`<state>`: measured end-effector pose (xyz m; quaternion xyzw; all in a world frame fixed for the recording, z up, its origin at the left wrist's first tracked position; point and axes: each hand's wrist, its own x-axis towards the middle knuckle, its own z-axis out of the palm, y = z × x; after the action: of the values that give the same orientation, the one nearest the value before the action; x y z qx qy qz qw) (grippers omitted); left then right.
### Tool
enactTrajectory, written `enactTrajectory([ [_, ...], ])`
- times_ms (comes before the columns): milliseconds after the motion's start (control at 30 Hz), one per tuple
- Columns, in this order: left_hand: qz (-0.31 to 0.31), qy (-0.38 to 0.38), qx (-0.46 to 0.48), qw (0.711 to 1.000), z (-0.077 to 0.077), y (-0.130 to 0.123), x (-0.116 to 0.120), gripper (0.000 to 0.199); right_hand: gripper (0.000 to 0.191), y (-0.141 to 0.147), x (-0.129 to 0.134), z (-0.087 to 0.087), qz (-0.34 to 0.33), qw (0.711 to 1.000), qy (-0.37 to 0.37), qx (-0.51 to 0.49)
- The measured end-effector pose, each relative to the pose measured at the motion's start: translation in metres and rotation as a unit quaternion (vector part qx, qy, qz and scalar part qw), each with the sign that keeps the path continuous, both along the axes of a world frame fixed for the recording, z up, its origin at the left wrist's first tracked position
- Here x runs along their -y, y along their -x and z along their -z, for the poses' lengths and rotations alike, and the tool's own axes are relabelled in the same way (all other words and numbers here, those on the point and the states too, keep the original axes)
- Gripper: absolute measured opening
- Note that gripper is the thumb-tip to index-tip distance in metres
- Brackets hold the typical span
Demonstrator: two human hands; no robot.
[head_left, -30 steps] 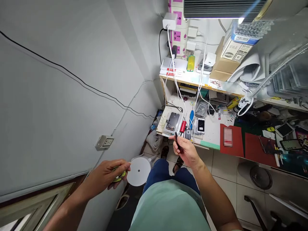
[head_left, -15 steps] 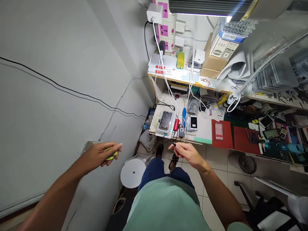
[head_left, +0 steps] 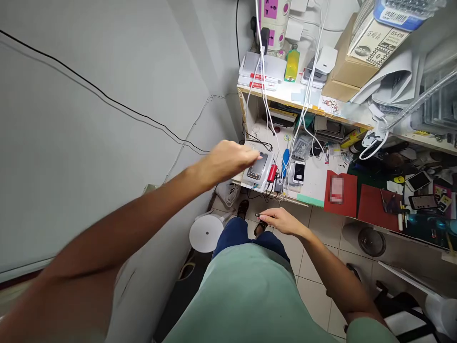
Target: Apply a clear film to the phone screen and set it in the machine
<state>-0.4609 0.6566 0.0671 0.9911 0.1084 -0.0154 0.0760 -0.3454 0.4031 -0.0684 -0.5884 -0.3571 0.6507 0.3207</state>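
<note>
My left hand [head_left: 230, 161] is stretched out over the left end of the workbench [head_left: 316, 188]. Its fingertips reach a white box with a dark phone screen [head_left: 257, 170] lying on it. I see the hand from the back, and its palm side is hidden. My right hand [head_left: 282, 221] is low in front of my lap, below the bench's front edge. Its fingers are pinched on a small dark tool [head_left: 260, 216] whose tip pokes out to the left.
White charger cables [head_left: 264, 85] hang from a pink power strip [head_left: 273, 19] over the bench. A white phone [head_left: 299, 172], a blue tool [head_left: 284, 162] and red mats [head_left: 337, 193] lie there. A shelf [head_left: 296, 102] carries boxes. A white round stool [head_left: 206, 233] stands by my knees.
My left arm has swung from low beside the wall up and forward to the bench's left end. The yellow-green thing it held no longer shows. My right hand has dropped slightly, still holding the dark tool.
</note>
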Motion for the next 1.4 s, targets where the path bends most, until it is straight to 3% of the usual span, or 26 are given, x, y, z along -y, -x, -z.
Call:
enactTrajectory([
  [133, 0.082, -0.007, -0.021, 0.996, -0.015, -0.005, 0.039, 0.033, 0.04, 0.004, -0.007, 0.036, 0.072, 0.997, 0.021, 0.0],
  [267, 0.11, 0.037, 0.015, 0.993, -0.026, 0.031, 0.073, 0.032, 0.053, 0.001, -0.018, 0.059, 0.166, 0.985, 0.022, -0.047],
  [367, 0.076, 0.047, 0.038, 0.995, -0.023, 0.074, 0.093, 0.029, 0.065, -0.006, -0.028, 0.063, 0.221, 0.969, 0.003, -0.107],
  [433, 0.047, 0.107, 0.046, 0.992, -0.011, 0.104, 0.106, 0.031, 0.067, -0.011, -0.034, 0.06, 0.242, 0.959, -0.015, -0.144],
  [500, -0.045, 0.193, 0.055, 0.979, 0.007, 0.13, 0.117, 0.037, 0.066, -0.018, -0.038, 0.054, 0.25, 0.952, -0.033, -0.174],
  [567, -0.162, 0.301, 0.04, 0.939, 0.029, 0.151, 0.126, 0.044, 0.063, -0.025, -0.04, 0.047, 0.248, 0.948, -0.051, -0.194],
  [633, -0.258, 0.398, 0.011, 0.88, 0.054, 0.166, 0.128, 0.053, 0.06, -0.035, -0.039, 0.038, 0.229, 0.949, -0.068, -0.207],
  [733, -0.345, 0.53, -0.039, 0.774, 0.09, 0.171, 0.111, 0.06, 0.06, -0.053, -0.031, 0.021, 0.153, 0.961, -0.081, -0.215],
  [767, -0.357, 0.549, -0.048, 0.754, 0.1, 0.168, 0.1, 0.061, 0.061, -0.058, -0.028, 0.015, 0.109, 0.967, -0.077, -0.215],
  [800, -0.357, 0.551, -0.056, 0.752, 0.108, 0.163, 0.086, 0.063, 0.063, -0.061, -0.024, 0.01, 0.056, 0.973, -0.068, -0.213],
  [833, -0.347, 0.535, -0.062, 0.768, 0.115, 0.155, 0.071, 0.066, 0.062, -0.062, -0.02, 0.006, -0.001, 0.977, -0.055, -0.208],
  [933, -0.285, 0.463, -0.062, 0.837, 0.12, 0.12, 0.023, 0.064, 0.045, -0.05, -0.014, 0.003, -0.142, 0.976, -0.002, -0.163],
  [1000, -0.223, 0.402, -0.045, 0.887, 0.112, 0.095, 0.004, 0.05, 0.034, -0.037, -0.016, 0.009, -0.156, 0.981, 0.027, -0.111],
  [1067, -0.096, 0.255, -0.031, 0.962, 0.099, 0.075, 0.002, 0.035, 0.027, -0.029, -0.023, 0.02, -0.106, 0.992, 0.044, -0.054],
  [1100, -0.028, 0.194, -0.029, 0.98, 0.092, 0.069, 0.009, 0.03, 0.026, -0.029, -0.027, 0.025, -0.069, 0.996, 0.048, -0.029],
  [1167, 0.068, 0.133, -0.024, 0.988, 0.081, 0.068, 0.033, 0.037, 0.03, -0.039, -0.033, 0.033, 0.008, 0.999, 0.042, 0.007],
  [1267, 0.087, 0.164, 0.004, 0.983, 0.083, 0.083, 0.077, 0.041, 0.039, -0.069, -0.029, 0.033, 0.098, 0.995, 0.004, 0.011],
  [1333, 0.005, 0.268, 0.014, 0.963, 0.094, 0.097, 0.096, 0.044, 0.045, -0.09, -0.015, 0.025, 0.124, 0.992, -0.034, -0.017],
  [1400, -0.112, 0.394, -0.01, 0.912, 0.108, 0.106, 0.1, 0.053, 0.051, -0.102, 0.006, 0.013, 0.104, 0.991, -0.066, -0.06],
])
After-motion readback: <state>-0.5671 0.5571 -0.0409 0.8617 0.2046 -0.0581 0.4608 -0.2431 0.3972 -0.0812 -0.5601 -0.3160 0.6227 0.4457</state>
